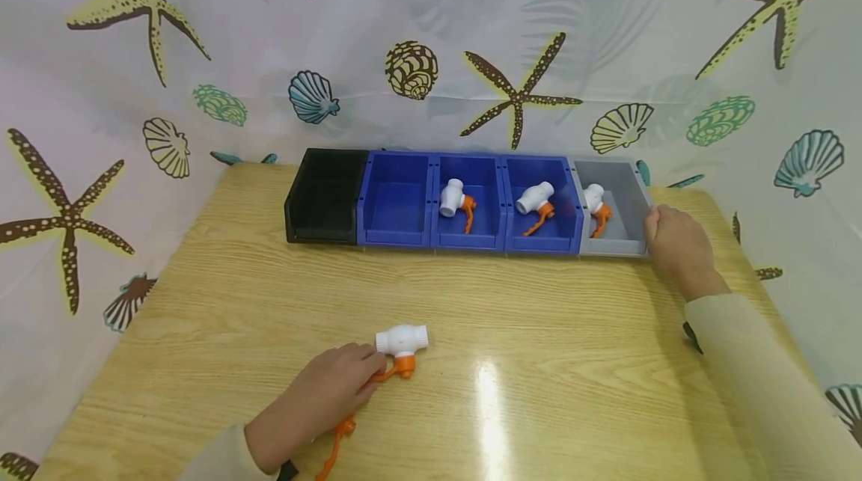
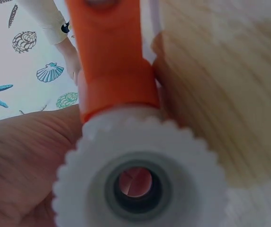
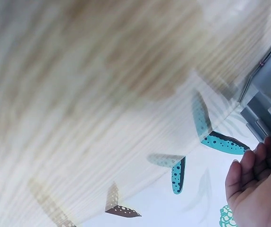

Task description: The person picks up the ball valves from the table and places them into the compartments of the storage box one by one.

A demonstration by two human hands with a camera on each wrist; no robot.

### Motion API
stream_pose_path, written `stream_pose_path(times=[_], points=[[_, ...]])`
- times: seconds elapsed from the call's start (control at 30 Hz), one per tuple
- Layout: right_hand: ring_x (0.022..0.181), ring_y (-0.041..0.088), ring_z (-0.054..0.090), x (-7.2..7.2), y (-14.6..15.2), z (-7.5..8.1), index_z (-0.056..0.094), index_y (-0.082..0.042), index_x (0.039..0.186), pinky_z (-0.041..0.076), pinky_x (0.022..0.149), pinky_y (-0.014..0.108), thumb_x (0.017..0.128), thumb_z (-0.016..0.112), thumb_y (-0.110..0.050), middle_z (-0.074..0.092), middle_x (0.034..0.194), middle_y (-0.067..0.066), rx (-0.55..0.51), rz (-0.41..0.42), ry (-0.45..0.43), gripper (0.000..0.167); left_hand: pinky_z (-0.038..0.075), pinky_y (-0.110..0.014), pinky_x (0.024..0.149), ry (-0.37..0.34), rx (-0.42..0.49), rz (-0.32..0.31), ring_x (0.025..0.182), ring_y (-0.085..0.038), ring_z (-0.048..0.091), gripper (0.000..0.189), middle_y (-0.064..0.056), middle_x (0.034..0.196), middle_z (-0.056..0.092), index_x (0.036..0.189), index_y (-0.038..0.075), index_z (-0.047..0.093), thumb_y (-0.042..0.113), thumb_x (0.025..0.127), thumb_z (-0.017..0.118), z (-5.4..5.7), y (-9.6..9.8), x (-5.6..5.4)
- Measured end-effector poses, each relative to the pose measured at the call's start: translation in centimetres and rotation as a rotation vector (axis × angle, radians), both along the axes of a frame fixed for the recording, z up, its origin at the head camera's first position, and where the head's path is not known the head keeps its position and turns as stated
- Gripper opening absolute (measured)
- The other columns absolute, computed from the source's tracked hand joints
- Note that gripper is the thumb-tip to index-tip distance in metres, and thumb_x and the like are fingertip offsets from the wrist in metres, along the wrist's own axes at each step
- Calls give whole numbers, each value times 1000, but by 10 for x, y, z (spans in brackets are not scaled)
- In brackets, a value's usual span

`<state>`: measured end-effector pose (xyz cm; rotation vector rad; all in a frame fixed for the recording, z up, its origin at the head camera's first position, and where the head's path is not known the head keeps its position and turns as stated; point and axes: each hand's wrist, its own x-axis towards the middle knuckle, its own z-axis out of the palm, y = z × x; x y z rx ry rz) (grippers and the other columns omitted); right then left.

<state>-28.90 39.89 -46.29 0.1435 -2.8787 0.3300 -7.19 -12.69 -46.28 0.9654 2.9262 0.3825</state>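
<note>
In the head view, my left hand [image 1: 337,384] holds the orange lever of a white ball valve [image 1: 404,339] at the front of the table. A second orange lever [image 1: 342,432] shows below that hand, its other parts hidden by the wrist. Close up in the left wrist view are a ribbed white valve end [image 2: 140,137] and an orange lever [image 2: 112,56]. At the back right, my right hand [image 1: 680,249] grips the right side wall of the grey bin [image 1: 622,245]; its curled fingers [image 3: 249,175] show beside the bin in the right wrist view.
A row of joined bins runs along the back: a black bin [image 1: 319,234], several blue bins [image 1: 397,238] and the grey one. Ball valves lie in the middle blue bin [image 1: 451,198], right blue bin [image 1: 535,198] and grey bin [image 1: 594,198]. A patterned curtain [image 1: 377,10] hangs behind.
</note>
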Motion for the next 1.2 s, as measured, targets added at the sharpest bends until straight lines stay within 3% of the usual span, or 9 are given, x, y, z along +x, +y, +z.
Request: stream_pose_path(times=[0.5,0.77,1.03,1.2], points=[[81,48,52,1,-1,3,50,6,82,37,69,57,100,16,-29,54,83,29,-6,-1,-10,53,37,-21,53,30,31,3,63,-6,40,6,10,76,49,88,16,62,15,84,66,0,-1,-4],[81,46,53,1,0,2,51,6,83,37,69,56,100,15,-31,55,83,28,-9,-9,-22,54,44,-24,61,44,31,-22,71,-8,48,10,7,84,55,90,15,62,14,83,68,0,-1,-6],[90,50,52,2,-1,1,51,12,98,37,76,59,99,13,-33,55,94,32,-18,-16,-43,59,42,-22,60,62,48,-39,69,-8,45,14,7,82,54,87,15,59,8,80,68,-2,0,-7],[88,49,52,2,0,0,51,11,96,38,74,59,99,13,-32,55,92,32,-23,-12,-41,58,42,-22,60,98,52,-54,69,-8,44,15,8,81,52,87,15,59,9,79,70,-4,-1,-8]])
